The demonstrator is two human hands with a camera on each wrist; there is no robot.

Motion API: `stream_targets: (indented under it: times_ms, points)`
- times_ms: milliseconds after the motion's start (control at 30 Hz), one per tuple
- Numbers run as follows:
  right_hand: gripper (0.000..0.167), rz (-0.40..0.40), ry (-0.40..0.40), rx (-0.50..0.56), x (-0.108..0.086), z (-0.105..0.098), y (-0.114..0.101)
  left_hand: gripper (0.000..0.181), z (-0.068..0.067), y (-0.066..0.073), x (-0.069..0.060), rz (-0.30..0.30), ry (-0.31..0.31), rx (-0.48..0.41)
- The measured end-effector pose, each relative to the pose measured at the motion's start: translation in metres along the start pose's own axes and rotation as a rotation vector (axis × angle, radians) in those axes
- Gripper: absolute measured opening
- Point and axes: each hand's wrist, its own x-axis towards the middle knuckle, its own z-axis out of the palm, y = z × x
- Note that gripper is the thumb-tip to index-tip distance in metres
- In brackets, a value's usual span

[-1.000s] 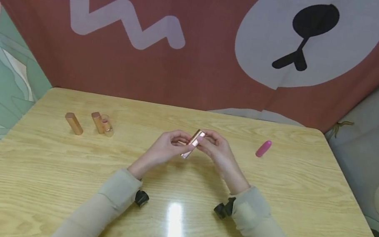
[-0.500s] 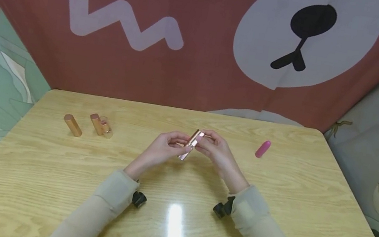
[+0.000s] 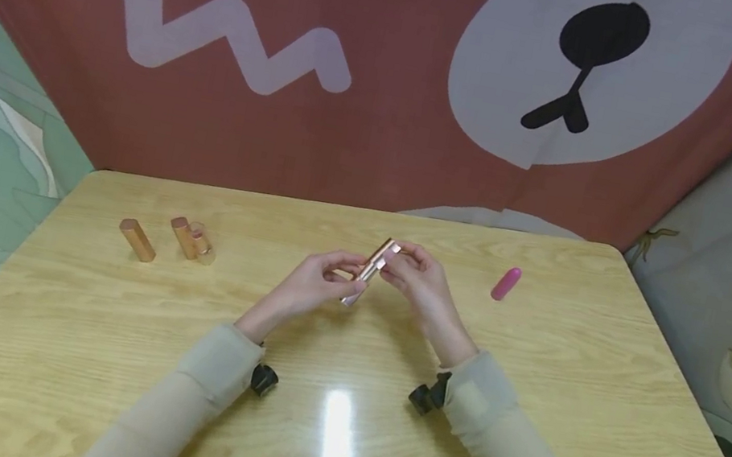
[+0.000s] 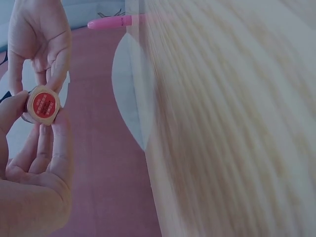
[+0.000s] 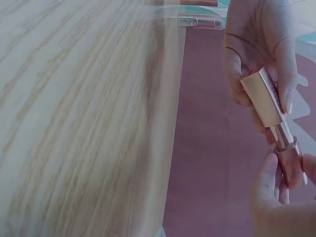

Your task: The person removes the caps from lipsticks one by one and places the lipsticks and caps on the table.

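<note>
Above the middle of the table, both hands hold a shiny rose-gold lipstick [image 3: 355,290] between them, tilted in the head view. My left hand [image 3: 315,285] grips its base with thumb and fingers; a round red label [image 4: 45,104] on the base's end faces the left wrist camera. With thumb and fingertips, my right hand [image 3: 426,292] pinches the lipstick cap [image 5: 292,169] at the other end. A length of shiny inner tube [image 5: 283,136] shows between base and cap in the right wrist view. The cap still surrounds the tube's far end.
Left on the wooden table [image 3: 60,338] are two gold lipsticks, one apart [image 3: 137,240] and one [image 3: 183,237] beside a clear-cased tube [image 3: 204,246]. A bright pink tube [image 3: 506,283] is at the right. A printed cloth [image 3: 381,141] hangs behind the table's back edge.
The lipstick spans a longer length than before, its cap shifted away from the base. My right hand has moved slightly up and away; my left hand has shifted slightly left.
</note>
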Motion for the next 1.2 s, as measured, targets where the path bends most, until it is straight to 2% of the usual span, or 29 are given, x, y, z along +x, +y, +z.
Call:
stream_targets:
  times_ms: [133, 200, 467, 700, 933, 1200]
  points:
    - [0.044, -0.016, 0.045, 0.009, 0.000, -0.001, -0.004, 0.045, -0.001, 0.000, -0.001, -0.004, 0.003, 0.005]
    - [0.045, 0.008, 0.077, -0.007, -0.003, 0.001, -0.012, 0.046, -0.003, 0.001, -0.001, -0.006, 0.016, 0.017]
    - [0.040, 0.030, 0.089, 0.028, -0.004, -0.005, -0.020, 0.049, -0.012, -0.002, -0.004, -0.007, 0.040, 0.023]
    - [0.045, 0.022, 0.082, 0.034, -0.005, -0.012, -0.022, 0.050, -0.019, -0.002, -0.008, -0.018, 0.067, 0.031]
    - [0.047, 0.006, 0.072, -0.009, -0.006, -0.019, -0.024, 0.049, -0.026, -0.001, -0.012, -0.032, 0.086, 0.031]
    - [0.042, 0.001, 0.072, -0.118, -0.005, -0.026, -0.026, 0.048, -0.035, -0.004, -0.013, -0.005, 0.113, 0.020]
